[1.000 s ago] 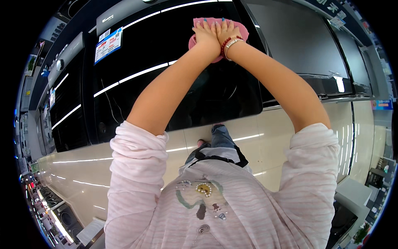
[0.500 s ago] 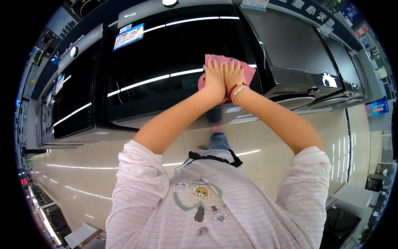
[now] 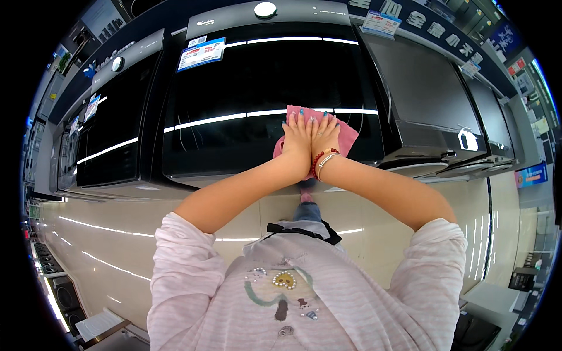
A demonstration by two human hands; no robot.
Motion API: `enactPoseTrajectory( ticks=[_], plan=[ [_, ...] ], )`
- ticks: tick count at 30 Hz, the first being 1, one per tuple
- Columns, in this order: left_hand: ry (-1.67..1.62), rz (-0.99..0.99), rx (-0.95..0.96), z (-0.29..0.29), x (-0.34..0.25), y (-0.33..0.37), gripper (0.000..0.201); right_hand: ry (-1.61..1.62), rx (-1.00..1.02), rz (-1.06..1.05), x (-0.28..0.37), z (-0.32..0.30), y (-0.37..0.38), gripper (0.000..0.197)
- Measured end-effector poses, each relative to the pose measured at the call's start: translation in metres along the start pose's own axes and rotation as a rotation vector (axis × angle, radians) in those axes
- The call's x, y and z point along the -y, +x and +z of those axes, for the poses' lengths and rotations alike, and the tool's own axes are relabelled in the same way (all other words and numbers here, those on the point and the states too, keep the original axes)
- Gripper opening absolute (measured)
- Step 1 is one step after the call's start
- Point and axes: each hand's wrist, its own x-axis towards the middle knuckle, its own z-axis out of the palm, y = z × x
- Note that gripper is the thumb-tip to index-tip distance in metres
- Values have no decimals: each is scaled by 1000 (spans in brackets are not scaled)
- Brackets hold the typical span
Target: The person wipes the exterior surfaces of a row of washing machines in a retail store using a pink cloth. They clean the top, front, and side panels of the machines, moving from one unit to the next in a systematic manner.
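A folded pink cloth (image 3: pixel 348 137) lies on the glossy black lid (image 3: pixel 252 76) of a top-loading washing machine, at the lid's near edge, right of its middle. Flat upon the cloth rests my left hand (image 3: pixel 297 139), fingers stretched forward. Pressed against it, side by side, my right hand (image 3: pixel 325 133) also lies flat on the cloth, with red beads and a light bracelet at the wrist. Blue nail tips show on both hands. The palms cover the middle of the cloth; its corners stick out on the far side and to the right.
Another black-lidded washing machine (image 3: pixel 111 117) stands to the left. A dark grey machine (image 3: pixel 424 88) stands close on the right. A price card (image 3: pixel 202 54) lies at the lid's far left corner, below the control panel with its round knob (image 3: pixel 265 10). Pale tiled floor (image 3: pixel 246 210) runs below.
Both hands, together with the pink cloth, have slid over the lid toward me and slightly left. The view has shifted a little, and the hands stay flat.
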Motion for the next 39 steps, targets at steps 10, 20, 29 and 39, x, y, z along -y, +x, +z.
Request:
enactPoseTrajectory(
  ticks=[10, 20, 29, 39],
  plan=[
    [-29, -73, -40, 13, 60, 79, 83, 22, 3, -19, -7, -37, 100, 90],
    [-86, -98, -143, 20, 150, 194, 93, 145, -131, 64, -19, -71, 245, 80],
    [-206, -229, -21, -20, 201, 272, 89, 137, -174, -46, -57, -102, 343, 98],
    [-137, -370, -218, 30, 214, 311, 87, 142, -178, -176, -62, -126, 339, 96]
  ],
)
